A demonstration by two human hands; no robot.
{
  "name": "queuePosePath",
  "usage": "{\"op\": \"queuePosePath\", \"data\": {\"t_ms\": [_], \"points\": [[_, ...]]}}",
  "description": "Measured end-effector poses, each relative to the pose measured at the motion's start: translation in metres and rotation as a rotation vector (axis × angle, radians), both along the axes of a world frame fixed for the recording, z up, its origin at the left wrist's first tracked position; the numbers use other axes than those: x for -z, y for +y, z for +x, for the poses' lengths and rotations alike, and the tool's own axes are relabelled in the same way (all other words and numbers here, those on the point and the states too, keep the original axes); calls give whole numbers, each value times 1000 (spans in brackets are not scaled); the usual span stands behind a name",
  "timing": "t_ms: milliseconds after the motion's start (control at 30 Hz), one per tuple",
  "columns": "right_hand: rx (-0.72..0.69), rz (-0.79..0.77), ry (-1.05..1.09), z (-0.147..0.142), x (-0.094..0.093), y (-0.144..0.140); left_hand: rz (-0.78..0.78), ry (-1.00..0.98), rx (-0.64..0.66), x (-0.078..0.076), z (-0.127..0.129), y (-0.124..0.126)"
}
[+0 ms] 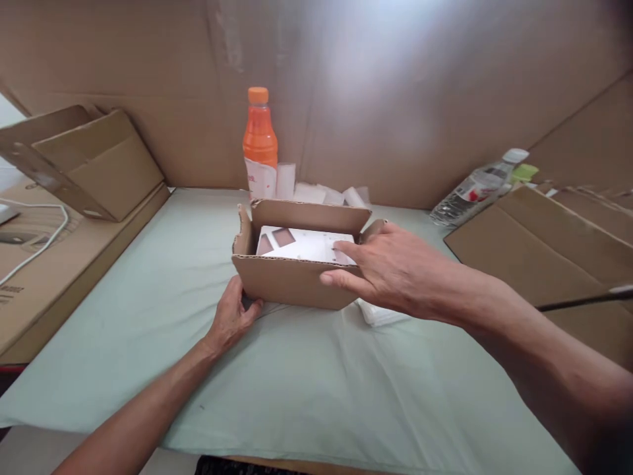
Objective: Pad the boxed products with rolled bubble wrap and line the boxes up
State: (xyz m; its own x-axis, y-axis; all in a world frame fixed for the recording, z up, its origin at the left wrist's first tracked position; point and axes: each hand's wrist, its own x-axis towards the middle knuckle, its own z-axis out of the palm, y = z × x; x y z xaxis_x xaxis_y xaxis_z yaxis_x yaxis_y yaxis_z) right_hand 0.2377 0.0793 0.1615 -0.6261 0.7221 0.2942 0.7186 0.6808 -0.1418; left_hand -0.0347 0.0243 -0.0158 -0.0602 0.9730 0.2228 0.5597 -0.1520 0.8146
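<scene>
An open cardboard box [291,284] stands on the green cloth in front of me. Inside it lies a white box [309,245] with brown square pictures on its top. My left hand [231,316] is curled against the lower left corner of the cardboard box, thumb along its bottom edge. Over the right end reaches my right hand [380,267]. Its thumb is outside the front wall and its index finger touches the white box inside; the other fingers are partly hidden behind the right flap. A white folded packet [380,313] lies beneath my right hand, partly covered.
An orange drink bottle [260,142] stands behind the box, beside several white wrapped pieces [309,192]. Toward the right, a clear bottle [477,188] leans near cardboard boxes [539,244]. More cardboard [106,165] and a white cable [49,241] are at left. A cardboard wall [163,66] closes the back.
</scene>
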Motion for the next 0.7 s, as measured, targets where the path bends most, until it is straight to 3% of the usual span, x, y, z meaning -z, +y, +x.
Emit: {"op": "queuePosePath", "data": {"t_ms": [100,233,333,433,467,533,600,700], "points": [[-60,-126,-196,-8,-5,1,10,-15,2,1,-2,1],[-33,-119,-173,-11,-12,-14,-5,8,-41,2,-4,0],[109,74,103,4,2,-37,20,18,-18,1,-6,0],[381,209,497,31,38,-65,67,31,-12,-2,-9,-3],[454,150,575,39,53,-73,73,42,-17,-3,-10,-5],[513,-112,617,47,83,-84,59,66,-35,-5,-12,-9],[457,-383,588,43,105,-84,15,81,-57,-8,-12,-11],[337,-522,584,27,120,-65,-49,132,-92,-13,-13,-1]]}}
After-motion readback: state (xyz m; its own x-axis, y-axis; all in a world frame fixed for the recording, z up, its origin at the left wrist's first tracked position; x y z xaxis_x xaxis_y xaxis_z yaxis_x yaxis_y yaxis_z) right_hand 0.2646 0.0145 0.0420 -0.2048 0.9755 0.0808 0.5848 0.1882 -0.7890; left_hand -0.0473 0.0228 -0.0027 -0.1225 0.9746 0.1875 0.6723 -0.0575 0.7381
